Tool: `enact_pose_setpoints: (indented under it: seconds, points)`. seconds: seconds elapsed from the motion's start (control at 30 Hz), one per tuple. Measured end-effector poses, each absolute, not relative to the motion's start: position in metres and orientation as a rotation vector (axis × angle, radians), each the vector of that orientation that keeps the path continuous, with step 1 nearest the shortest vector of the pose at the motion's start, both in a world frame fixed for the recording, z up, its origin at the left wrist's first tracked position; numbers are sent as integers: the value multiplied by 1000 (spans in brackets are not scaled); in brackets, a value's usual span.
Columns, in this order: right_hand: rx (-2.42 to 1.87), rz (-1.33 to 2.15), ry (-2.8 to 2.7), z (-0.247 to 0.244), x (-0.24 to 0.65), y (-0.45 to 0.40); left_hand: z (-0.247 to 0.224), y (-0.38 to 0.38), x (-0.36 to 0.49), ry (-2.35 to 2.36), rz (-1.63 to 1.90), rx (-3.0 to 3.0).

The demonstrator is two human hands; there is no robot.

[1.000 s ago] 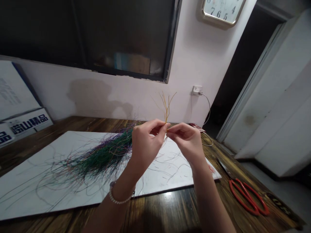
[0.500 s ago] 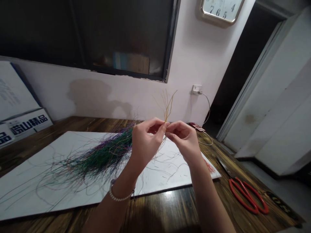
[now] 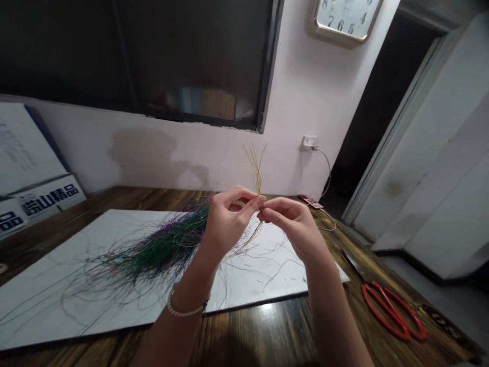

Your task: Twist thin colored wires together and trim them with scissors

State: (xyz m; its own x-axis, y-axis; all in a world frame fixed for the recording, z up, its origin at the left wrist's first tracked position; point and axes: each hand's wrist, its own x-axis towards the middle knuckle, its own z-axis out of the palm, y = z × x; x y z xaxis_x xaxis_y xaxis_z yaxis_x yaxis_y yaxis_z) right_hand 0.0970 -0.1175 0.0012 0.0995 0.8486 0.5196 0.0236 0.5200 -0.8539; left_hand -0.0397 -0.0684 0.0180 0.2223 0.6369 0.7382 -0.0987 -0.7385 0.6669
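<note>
Thin yellow wires (image 3: pixel 259 176) stand upright in a small bundle, their tops fanned out and their lower ends hanging below the fingers. My left hand (image 3: pixel 232 216) pinches the bundle around its middle between thumb and forefinger. Just to the right, my right hand (image 3: pixel 292 221) is closed at the same spot, thumb and fingertips pressed together on the wires. Behind my left hand, a big tangled heap of green and purple wires (image 3: pixel 164 244) lies on a white board (image 3: pixel 126 318). Loose wire strands are scattered on the board under my hands.
Red-handled scissors (image 3: pixel 393 311) lie on the dark wooden table (image 3: pixel 263 331) at the right. A red card-like item (image 3: pixel 311 202) and a cable sit near the wall socket (image 3: pixel 308 143). A white printed box (image 3: pixel 34 163) stands at the left; a clock (image 3: pixel 346 18) hangs above.
The tops of the yellow wires have tipped leftward, and more of their lower ends shows beneath my fingers. My right hand has turned slightly at the bundle. The view has shifted a little.
</note>
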Motion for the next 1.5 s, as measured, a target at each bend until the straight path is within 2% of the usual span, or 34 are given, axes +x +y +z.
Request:
enact_pose_setpoints:
  seconds: [0.33, 0.73, 1.03, 1.5]
  points:
    - [-760, 973, -1356, -4, 100, -113, 19, -68, -41, 443, 1473, 1890]
    - [-736, 870, -1228, -8, 87, -108, 20, -68, -43, 459, 1589, 2015]
    - [-708, 768, -1198, -9, 79, -106, 15, -67, -40, 437, 1812, 2098]
    - [-688, 770, -1192, -9, 78, -107, 18, -71, -38, 420, 1867, 2118]
